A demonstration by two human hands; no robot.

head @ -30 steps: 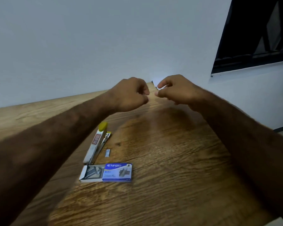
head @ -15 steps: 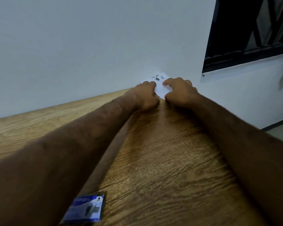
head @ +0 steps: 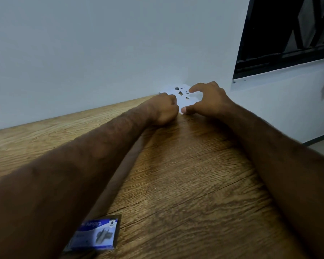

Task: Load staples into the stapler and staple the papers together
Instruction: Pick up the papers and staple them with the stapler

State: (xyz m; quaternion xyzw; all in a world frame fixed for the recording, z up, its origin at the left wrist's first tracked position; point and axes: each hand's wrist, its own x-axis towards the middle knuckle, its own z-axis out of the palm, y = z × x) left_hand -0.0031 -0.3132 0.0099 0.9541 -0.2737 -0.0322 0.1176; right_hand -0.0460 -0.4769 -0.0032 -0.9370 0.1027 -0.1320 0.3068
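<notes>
Wood counter (head: pixel 185 184) vs white wall: papers (head: pixel 183 98) at far edge. L hand (head: pixel 163 109) fisted, touching paper edge; R hand (head: pixel 208 100) half-open over sheet, thumb on corner. Staple box (head: pixel 95 234) near-left.

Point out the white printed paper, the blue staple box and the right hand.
White printed paper (head: pixel 183 101), head view, its bare middle.
Blue staple box (head: pixel 96 234), head view, printed lid.
Right hand (head: pixel 208 100), head view, its back.
</notes>
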